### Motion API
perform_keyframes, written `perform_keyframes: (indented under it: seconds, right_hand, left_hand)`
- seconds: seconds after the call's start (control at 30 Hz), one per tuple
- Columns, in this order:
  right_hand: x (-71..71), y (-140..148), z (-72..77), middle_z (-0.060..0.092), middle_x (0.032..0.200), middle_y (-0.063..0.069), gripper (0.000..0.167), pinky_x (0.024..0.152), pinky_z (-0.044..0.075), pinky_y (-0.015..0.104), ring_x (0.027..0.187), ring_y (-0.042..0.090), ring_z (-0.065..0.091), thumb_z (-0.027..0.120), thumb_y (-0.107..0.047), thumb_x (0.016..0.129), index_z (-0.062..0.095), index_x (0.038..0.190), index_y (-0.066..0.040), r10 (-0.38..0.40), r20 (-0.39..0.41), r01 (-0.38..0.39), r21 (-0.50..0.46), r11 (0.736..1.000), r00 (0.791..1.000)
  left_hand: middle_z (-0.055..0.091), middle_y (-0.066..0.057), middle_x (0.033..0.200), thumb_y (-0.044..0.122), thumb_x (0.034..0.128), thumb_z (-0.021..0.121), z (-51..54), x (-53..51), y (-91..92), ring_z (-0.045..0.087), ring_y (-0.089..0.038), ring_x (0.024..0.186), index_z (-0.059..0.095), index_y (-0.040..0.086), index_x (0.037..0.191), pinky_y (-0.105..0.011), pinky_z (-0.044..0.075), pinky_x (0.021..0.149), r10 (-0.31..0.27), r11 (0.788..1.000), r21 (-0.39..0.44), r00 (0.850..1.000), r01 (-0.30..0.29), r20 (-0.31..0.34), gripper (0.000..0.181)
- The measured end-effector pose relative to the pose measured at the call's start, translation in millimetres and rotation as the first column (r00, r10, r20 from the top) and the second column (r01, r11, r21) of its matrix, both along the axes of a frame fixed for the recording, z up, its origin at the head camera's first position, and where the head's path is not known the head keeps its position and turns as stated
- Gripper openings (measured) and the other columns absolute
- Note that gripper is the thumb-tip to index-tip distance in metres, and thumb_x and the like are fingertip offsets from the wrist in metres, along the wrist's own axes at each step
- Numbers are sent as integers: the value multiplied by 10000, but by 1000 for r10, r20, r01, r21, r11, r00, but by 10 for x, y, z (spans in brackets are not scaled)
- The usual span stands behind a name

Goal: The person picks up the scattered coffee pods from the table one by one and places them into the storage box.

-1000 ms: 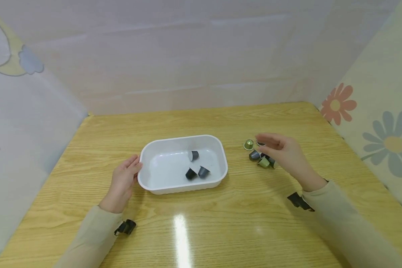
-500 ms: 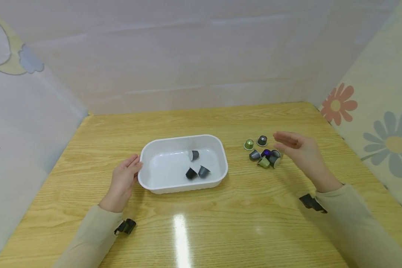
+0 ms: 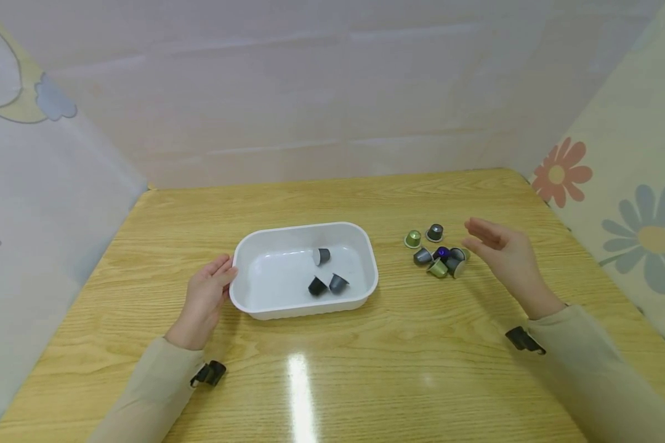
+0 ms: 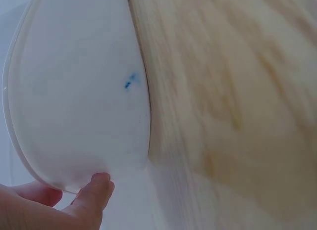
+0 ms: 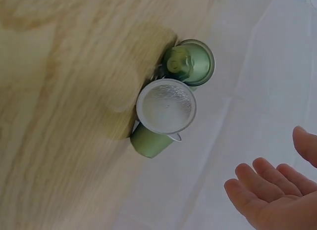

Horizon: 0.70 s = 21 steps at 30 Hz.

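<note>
Parts we cannot see
The left wrist view's top edge crops the white tray (image 4: 74, 91), its lower left corner the left hand (image 4: 57, 210); right of centre in the head view, we find the blue capsule (image 3: 441, 253) partly hidden.

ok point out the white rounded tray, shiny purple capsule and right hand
White rounded tray (image 3: 274, 282), head view: bare floor
Shiny purple capsule (image 3: 441, 252), head view: visible middle
Right hand (image 3: 508, 251), head view: its middle
</note>
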State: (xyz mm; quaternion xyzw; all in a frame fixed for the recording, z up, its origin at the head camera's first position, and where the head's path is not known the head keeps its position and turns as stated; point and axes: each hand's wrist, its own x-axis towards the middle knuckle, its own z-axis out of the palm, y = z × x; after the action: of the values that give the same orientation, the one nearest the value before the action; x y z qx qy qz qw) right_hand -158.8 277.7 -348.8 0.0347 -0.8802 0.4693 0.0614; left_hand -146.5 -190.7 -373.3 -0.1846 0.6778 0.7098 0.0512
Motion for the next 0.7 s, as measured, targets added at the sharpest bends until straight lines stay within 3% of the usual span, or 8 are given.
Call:
perform_keyframes:
  seconds: [0.2, 0.37, 0.5, 0.6, 0.7]
  right_hand:
    - [-40, 62, -82, 472, 1410, 226, 583, 802, 403, 41, 1236, 148, 526, 620, -290, 972, 434, 1447, -9, 11, 9, -11, 53, 999, 1000]
    - [-96, 127, -152, 470, 1397, 256, 566, 789, 388, 23, 1266, 401, 458, 618, -247, 976, 434, 1432, 33, 36, 4, -36, 78, 996, 999]
    - [-149, 186, -201, 465, 1393, 276, 578, 782, 385, 23, 1253, 459, 441, 627, -253, 970, 436, 1424, 49, 53, 16, -54, 108, 993, 998]
    - [-188, 220, -231, 454, 1398, 286, 587, 924, 457, 212, 1259, 468, 432, 626, -257, 971, 427, 1429, 50, 67, 34, -71, 133, 989, 997]
    - [-222, 257, -262, 416, 1421, 299, 607, 1011, 383, 507, 1293, 491, 376, 622, -263, 973, 401, 1441, 54, 93, 63, -101, 139, 985, 994]
  left_hand:
    - [305, -115, 1545, 62, 1030, 452, 1, 10, 0, 373, -238, 1361, 206, 19, 1535, -219, 439, 929, -5, 1000, 2, 1000, 5, -2, 563]
    - [302, -119, 1546, 59, 1030, 449, -6, 8, -2, 375, -246, 1360, 197, 11, 1534, -180, 451, 863, -11, 1000, 1, 1000, 11, -11, 566]
    - [295, -124, 1549, 60, 1032, 445, -13, 7, -5, 371, -248, 1363, 186, 7, 1535, -170, 449, 847, -17, 1000, -2, 1000, 17, -17, 569]
    - [292, -129, 1550, 59, 1032, 441, -15, 7, -7, 362, -246, 1369, 183, 3, 1535, -183, 442, 879, -14, 1000, -2, 1000, 14, -18, 568]
    - [295, -127, 1548, 57, 1032, 440, -7, 12, -1, 366, -244, 1367, 187, 3, 1534, -208, 435, 915, -12, 1000, -1, 1000, 12, -16, 565]
